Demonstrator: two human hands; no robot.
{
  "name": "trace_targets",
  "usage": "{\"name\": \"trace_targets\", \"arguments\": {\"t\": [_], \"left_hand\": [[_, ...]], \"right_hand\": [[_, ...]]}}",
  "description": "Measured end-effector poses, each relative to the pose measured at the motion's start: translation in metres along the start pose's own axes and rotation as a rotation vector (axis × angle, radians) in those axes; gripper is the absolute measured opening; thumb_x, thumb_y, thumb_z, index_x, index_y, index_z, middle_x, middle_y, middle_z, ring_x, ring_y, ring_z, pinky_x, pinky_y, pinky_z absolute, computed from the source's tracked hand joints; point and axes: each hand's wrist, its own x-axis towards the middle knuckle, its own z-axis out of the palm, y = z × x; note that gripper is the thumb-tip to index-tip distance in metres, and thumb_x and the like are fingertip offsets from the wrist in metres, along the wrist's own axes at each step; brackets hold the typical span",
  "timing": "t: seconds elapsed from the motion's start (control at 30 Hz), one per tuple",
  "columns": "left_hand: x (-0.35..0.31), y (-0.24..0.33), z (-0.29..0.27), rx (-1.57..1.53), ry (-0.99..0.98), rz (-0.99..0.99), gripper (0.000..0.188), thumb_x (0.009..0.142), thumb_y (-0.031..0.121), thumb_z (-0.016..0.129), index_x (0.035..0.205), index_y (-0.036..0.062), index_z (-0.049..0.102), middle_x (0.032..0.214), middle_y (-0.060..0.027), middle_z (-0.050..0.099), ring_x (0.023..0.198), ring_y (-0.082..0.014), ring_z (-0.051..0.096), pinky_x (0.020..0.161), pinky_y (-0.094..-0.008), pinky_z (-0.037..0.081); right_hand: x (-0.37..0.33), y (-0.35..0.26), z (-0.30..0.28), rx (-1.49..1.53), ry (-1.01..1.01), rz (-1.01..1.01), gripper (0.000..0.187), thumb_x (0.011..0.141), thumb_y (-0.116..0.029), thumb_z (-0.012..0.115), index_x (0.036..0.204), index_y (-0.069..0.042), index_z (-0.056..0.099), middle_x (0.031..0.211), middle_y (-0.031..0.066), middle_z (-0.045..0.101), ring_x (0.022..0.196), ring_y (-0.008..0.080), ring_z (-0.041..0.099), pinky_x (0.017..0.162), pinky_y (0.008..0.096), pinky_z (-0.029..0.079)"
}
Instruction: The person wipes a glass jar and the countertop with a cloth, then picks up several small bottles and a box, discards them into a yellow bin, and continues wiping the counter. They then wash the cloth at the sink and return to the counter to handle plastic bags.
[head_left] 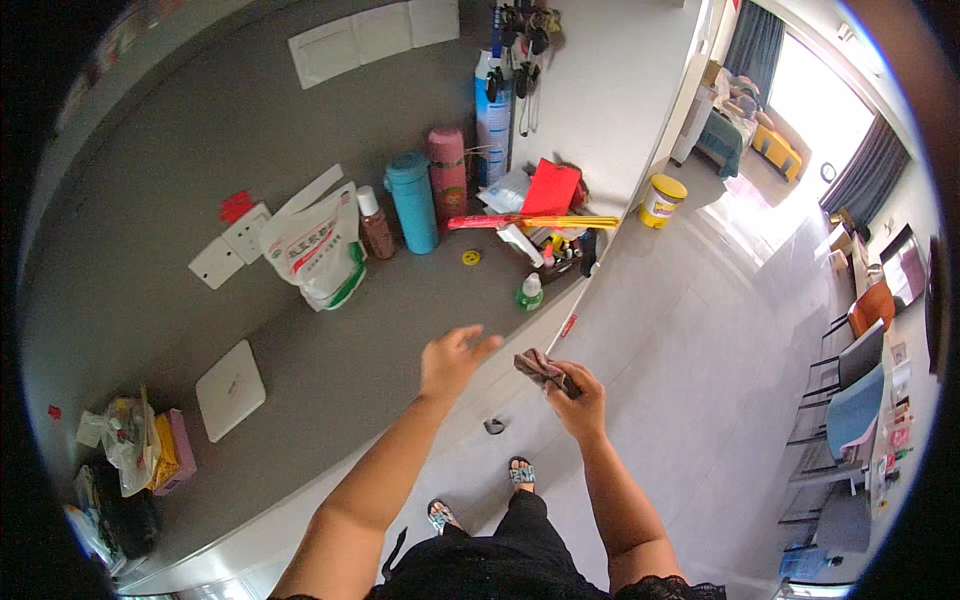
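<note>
A crumpled brown cloth (540,368) is gripped in my right hand (580,400), held out past the front edge of the grey counter (340,390). My left hand (455,360) hovers at the counter's edge with its fingers stretched out and nothing in it. Nearest to it on the counter are a small green bottle (530,291) and a round yellow disc (471,258). Behind them stand a blue tumbler (412,205), a pink flask (447,170), a brown bottle with a white cap (375,225) and a white plastic bag (318,250).
A cluttered basket (575,255) with red and yellow sticks sits at the counter's right end. A white flat panel (231,391) and bagged items (130,440) lie to the left. On the floor stand a yellow bucket (662,202) and several chairs (855,410) along the right.
</note>
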Motion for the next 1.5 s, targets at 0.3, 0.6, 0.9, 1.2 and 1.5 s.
{"name": "trace_targets", "arguments": {"t": [0.3,0.6,0.9,1.2,1.5], "left_hand": [[0.092,0.007,0.103,0.465,0.060,0.023,0.063,0.064,0.055,0.073,0.102,0.0056,0.065,0.088,-0.0185,0.067,0.083,-0.0359,0.065,0.074,-0.0442,0.051],[0.049,0.018,0.062,0.339,0.196,0.071,0.042,0.065,0.034,0.080,0.092,0.0047,0.065,0.083,-0.0160,0.067,0.078,-0.0309,0.067,0.066,-0.0367,0.052],[0.090,-0.017,0.009,0.576,0.267,-0.291,0.060,0.066,0.049,0.076,0.102,0.0026,0.066,0.092,-0.0199,0.067,0.088,-0.0324,0.066,0.076,-0.0401,0.051],[0.049,-0.019,0.008,0.193,0.546,-0.302,0.047,0.076,0.042,0.073,0.098,0.0013,0.066,0.077,-0.0072,0.064,0.065,-0.0142,0.057,0.059,-0.0294,0.047],[-0.066,-0.046,0.083,-0.202,0.578,-0.331,0.028,0.083,0.023,0.070,0.096,-0.0003,0.064,0.065,0.0001,0.058,0.060,-0.0146,0.054,0.052,-0.0288,0.043]], "right_hand": [[0.065,0.019,-0.058,0.025,-0.038,0.001,0.035,0.067,-0.001,0.065,0.102,-0.003,0.065,0.104,0.0111,0.064,0.092,0.0213,0.062,0.083,0.0298,0.047],[0.116,0.001,-0.027,-0.123,-0.351,-0.399,0.033,0.067,-0.009,0.066,0.100,-0.005,0.065,0.108,0.0119,0.063,0.100,0.0308,0.059,0.088,0.0384,0.046],[0.159,0.034,-0.012,-0.535,-0.038,-0.390,0.029,0.066,-0.011,0.061,0.095,-0.010,0.065,0.103,0.0070,0.063,0.091,0.0302,0.057,0.078,0.0385,0.048],[0.106,0.012,0.003,-0.300,-0.394,-0.503,0.033,0.062,-0.009,0.065,0.095,-0.008,0.065,0.106,0.0083,0.065,0.095,0.0290,0.060,0.082,0.0384,0.047],[0.135,0.004,0.027,-0.486,-0.268,-0.517,0.037,0.065,-0.014,0.066,0.101,-0.006,0.064,0.104,0.0116,0.062,0.091,0.0336,0.056,0.082,0.0407,0.046]]}}
